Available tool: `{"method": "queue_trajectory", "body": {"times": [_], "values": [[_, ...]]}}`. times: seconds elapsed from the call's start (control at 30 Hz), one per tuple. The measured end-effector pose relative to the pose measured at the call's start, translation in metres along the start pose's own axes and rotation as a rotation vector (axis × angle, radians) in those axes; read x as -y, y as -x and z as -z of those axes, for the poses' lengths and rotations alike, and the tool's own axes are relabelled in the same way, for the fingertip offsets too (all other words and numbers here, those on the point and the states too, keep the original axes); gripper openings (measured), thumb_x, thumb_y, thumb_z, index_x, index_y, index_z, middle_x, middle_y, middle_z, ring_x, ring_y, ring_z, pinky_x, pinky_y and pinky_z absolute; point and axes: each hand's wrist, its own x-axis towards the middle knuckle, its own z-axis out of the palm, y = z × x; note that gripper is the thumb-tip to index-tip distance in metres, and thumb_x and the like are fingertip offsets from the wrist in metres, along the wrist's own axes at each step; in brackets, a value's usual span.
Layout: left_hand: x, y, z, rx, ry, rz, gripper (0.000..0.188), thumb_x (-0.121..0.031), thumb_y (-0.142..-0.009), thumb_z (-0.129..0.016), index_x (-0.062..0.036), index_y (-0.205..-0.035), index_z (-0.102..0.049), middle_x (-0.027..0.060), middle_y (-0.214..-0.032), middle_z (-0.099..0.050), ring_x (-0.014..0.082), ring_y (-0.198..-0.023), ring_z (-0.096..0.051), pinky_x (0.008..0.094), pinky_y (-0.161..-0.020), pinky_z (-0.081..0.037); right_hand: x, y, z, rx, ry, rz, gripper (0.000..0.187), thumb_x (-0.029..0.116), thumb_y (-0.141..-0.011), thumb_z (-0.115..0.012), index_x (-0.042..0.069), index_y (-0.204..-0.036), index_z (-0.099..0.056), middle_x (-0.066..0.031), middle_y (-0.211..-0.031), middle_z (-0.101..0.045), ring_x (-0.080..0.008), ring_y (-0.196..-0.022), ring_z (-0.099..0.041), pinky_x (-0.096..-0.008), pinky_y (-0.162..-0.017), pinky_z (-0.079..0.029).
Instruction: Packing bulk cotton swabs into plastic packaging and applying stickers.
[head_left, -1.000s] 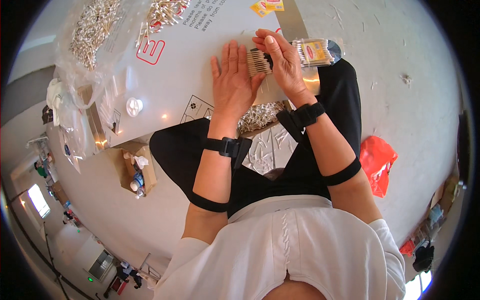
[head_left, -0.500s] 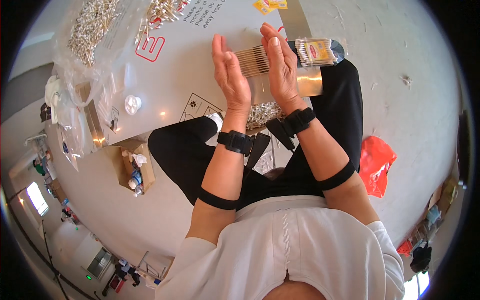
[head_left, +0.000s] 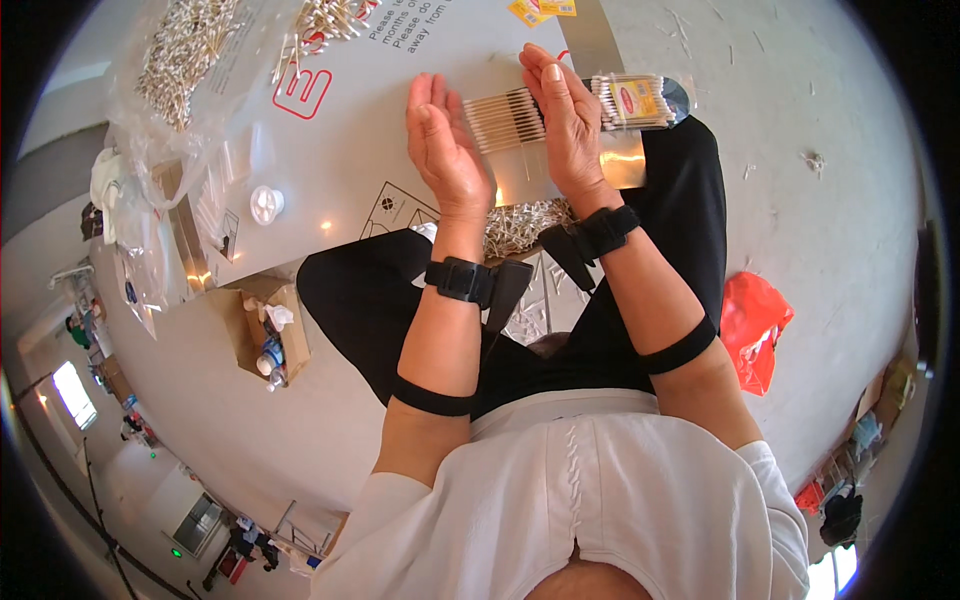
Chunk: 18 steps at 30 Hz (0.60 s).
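A flat row of cotton swabs (head_left: pixel 503 120) lies on the silver metal sheet (head_left: pixel 526 175), between my two hands. My left hand (head_left: pixel 447 155) is held on edge, fingers stretched, a little apart from the swabs' left tips. My right hand (head_left: pixel 572 125) stands likewise, fingers stretched, against or very near their right ends, which it partly hides. Just beyond my right hand lies a packed row of swabs with a yellow label (head_left: pixel 637 101), in what looks like clear wrap on a dark rounded piece.
Loose swabs fill a clear bag (head_left: pixel 185 60) at the far left, with a pile (head_left: pixel 325 28) beside it. Yellow labels (head_left: pixel 540 10) lie at the back. A white round cap (head_left: pixel 266 205) sits left. More swabs (head_left: pixel 525 230) lie below the sheet. A red bag (head_left: pixel 755 335) rests at right.
My left hand has moved left, away from the swab tips. My right hand has shifted slightly right. More of the swab row shows between them.
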Motion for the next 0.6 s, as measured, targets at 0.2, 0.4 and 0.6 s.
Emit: {"method": "queue_trajectory", "body": {"times": [0.2,0.4,0.6], "values": [[-0.002,0.002,0.0,0.044,0.054,0.012,0.059,-0.04,-0.103,-0.044,0.0053,-0.141,-0.037,0.017,-0.144,-0.041,0.0282,-0.135,-0.038,0.0431,-0.114,-0.029,-0.002,-0.001,-0.003,-0.039,-0.004,-0.007,0.044,0.029,-0.104,-0.047,-0.006,-0.129,-0.055,-0.0149,-0.13,-0.057,-0.0214,-0.124,-0.053,-0.0338,-0.11,-0.041],[-0.014,0.005,0.027,-0.047,-0.164,-0.068,0.043,-0.025,-0.102,-0.049,0.0044,-0.133,-0.045,0.0186,-0.136,-0.05,0.0283,-0.126,-0.049,0.0421,-0.107,-0.04,0.009,0.013,0.012,-0.155,-0.024,-0.004,0.034,0.024,-0.102,-0.053,-0.005,-0.118,-0.061,-0.0104,-0.112,-0.064,-0.0161,-0.105,-0.06,-0.0292,-0.096,-0.048],[-0.022,0.002,0.043,0.01,-0.726,-0.074,0.011,-0.003,-0.091,-0.059,-0.0025,-0.101,-0.064,0.0086,-0.101,-0.064,0.0236,-0.101,-0.058,0.0392,-0.086,-0.049,0.021,0.031,0.025,-0.123,0.204,-0.113,0.013,0.009,-0.093,-0.063,-0.002,-0.1,-0.065,-0.0031,-0.089,-0.066,-0.0104,-0.081,-0.062,-0.0267,-0.074,-0.052]]}}
